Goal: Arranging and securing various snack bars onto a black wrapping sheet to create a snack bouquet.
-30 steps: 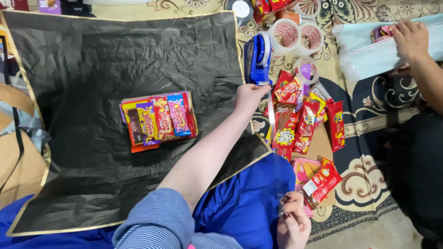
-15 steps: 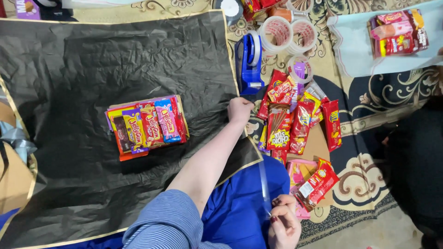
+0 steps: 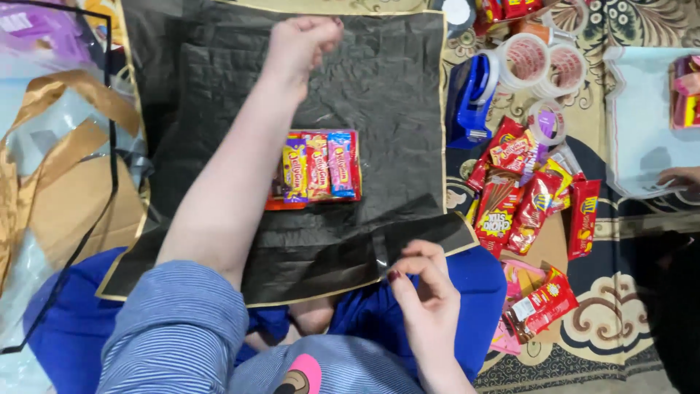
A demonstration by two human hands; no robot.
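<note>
A large black crinkled paper sheet (image 3: 379,87) with a gold edge lies over my blue lap and the floor. A bundle of colourful snack bars (image 3: 317,168) sits at its middle. My left hand (image 3: 300,42) reaches across to the sheet's far edge, fingers pinched together. My right hand (image 3: 423,288) is at the near edge, pinching the end of a clear tape strip (image 3: 379,254) that lies shiny on the folded paper. The tape's run between the two hands is hard to make out.
A blue tape dispenser (image 3: 470,98) and tape rolls (image 3: 526,58) lie right of the sheet, above a pile of red snack packets (image 3: 521,204). Gold and clear wrapping (image 3: 58,182) is at the left. Another person's hand (image 3: 682,176) rests on a pale sheet (image 3: 642,124).
My left hand moved from beside the blue dispenser to the sheet's far edge, drawing the tape along. My right hand rose to the near edge of the sheet. The view shifted right.
</note>
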